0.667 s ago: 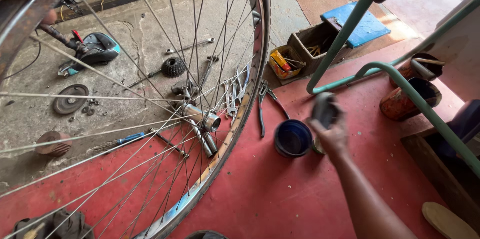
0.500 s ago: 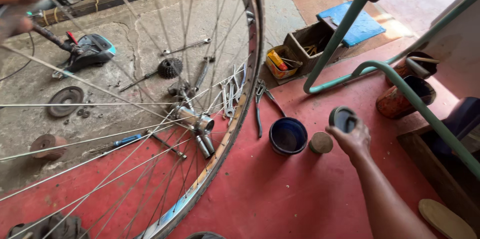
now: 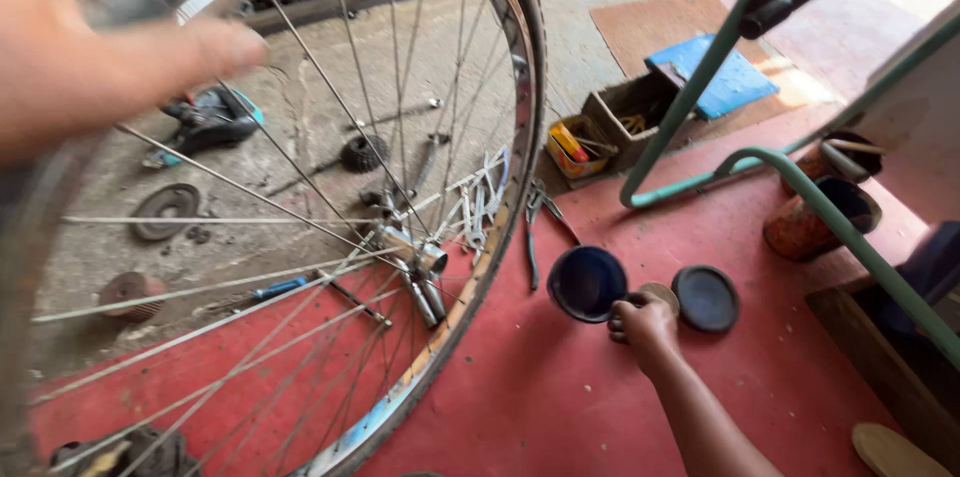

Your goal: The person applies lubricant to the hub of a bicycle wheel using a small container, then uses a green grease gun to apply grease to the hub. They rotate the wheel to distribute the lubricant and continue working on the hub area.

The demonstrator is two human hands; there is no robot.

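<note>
red floor (image 3: 560, 397), blue tin (image 3: 587, 282), lid (image 3: 706, 298), pliers (image 3: 535, 222)

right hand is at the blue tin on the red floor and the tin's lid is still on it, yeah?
Not quite. In the head view the right hand is at the blue tin on the red floor, but the lid is off, lying on the floor to the tin's right.

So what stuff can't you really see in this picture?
- Left hand, head view: blurred and cut off by the picture's edge, so its grip on the wheel is unclear.
- Right hand, head view: its fingertips curl under beside the blue tin, so any hold is hidden.
- Blue tin's contents: too dark to tell.
- Small box of bits: too small to make out.
</note>
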